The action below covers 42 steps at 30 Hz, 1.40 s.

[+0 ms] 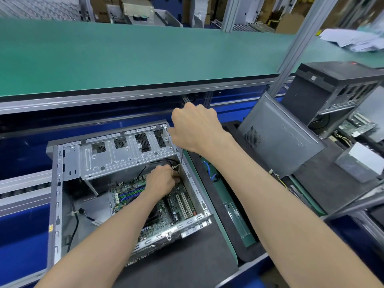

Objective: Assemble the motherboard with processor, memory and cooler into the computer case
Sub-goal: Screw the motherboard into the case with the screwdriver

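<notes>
Right hand (194, 127) clenched around screwdriver handle, held above far right corner of open computer case (56, 196). Thin screwdriver shaft (181, 161) runs straight down into case. Left hand (163, 180) low inside case, fingers curled and pinching at shaft tip beside right wall; what they pinch too small to tell. Motherboard (182, 206) lies flat on case floor under left forearm. Case sits on dark mat on bench (187, 265). Grey side panel (278, 138) leans to right; second case (332, 94) behind it.
</notes>
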{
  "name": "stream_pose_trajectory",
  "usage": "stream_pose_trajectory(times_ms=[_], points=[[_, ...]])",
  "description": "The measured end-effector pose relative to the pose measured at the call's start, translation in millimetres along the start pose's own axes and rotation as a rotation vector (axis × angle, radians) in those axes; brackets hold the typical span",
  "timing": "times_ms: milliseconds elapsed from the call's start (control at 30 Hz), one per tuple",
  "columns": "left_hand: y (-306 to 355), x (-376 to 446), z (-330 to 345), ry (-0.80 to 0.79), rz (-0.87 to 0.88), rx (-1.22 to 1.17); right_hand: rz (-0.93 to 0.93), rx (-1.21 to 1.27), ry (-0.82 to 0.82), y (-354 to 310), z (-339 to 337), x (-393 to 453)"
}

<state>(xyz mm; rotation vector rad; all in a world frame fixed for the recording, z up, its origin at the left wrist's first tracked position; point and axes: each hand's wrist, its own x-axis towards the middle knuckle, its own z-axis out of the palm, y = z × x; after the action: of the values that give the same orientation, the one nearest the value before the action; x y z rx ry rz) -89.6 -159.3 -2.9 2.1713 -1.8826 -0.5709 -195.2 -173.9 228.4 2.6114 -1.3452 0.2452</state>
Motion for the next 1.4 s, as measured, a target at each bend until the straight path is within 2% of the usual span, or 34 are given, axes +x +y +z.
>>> stream_pose_trajectory(times_ms=[133, 200, 333, 400, 467, 567, 733, 867, 967, 1167, 1333, 1400], points=[[-10, -12, -3, -0.051, 0.034, 0.122, -0.046, 0.211, -0.114, 2, -5, -2], [-13, -18, -4, -0.061, 0.074, 0.182, -0.023, 0.194, -0.084, 1, -2, -3], [-15, -26, -4, -0.059, 0.158, 0.358, 0.018, -0.049, 0.016, 0, 1, 1], [-18, -31, -2, -0.067, 0.192, 0.435, -0.001, -0.024, -0.012, -1, 0, 1], [-19, -35, -1, -0.065, 0.226, 0.486, -0.035, 0.122, -0.098, 1, -3, 1], [-18, -36, -2, -0.051, 0.258, 0.504, -0.012, 0.175, -0.114, 3, -5, -1], [-17, -37, -2, -0.051, 0.286, 0.508, 0.046, -0.055, 0.017, 5, 1, -3], [-16, -36, -3, -0.053, 0.289, 0.535, -0.032, 0.127, -0.075, 3, -3, -5], [-17, -36, -3, -0.045, 0.293, 0.533, -0.015, 0.191, -0.093, 6, -4, -5], [-19, -34, 1, -0.043, 0.299, 0.528, 0.029, -0.009, 0.022, 4, 0, -4], [-18, -34, 1, -0.055, 0.285, 0.528, -0.046, 0.242, -0.129, 5, -5, -8], [-18, -34, 1, -0.056, 0.282, 0.524, -0.038, 0.246, -0.103, 6, -5, -10]])
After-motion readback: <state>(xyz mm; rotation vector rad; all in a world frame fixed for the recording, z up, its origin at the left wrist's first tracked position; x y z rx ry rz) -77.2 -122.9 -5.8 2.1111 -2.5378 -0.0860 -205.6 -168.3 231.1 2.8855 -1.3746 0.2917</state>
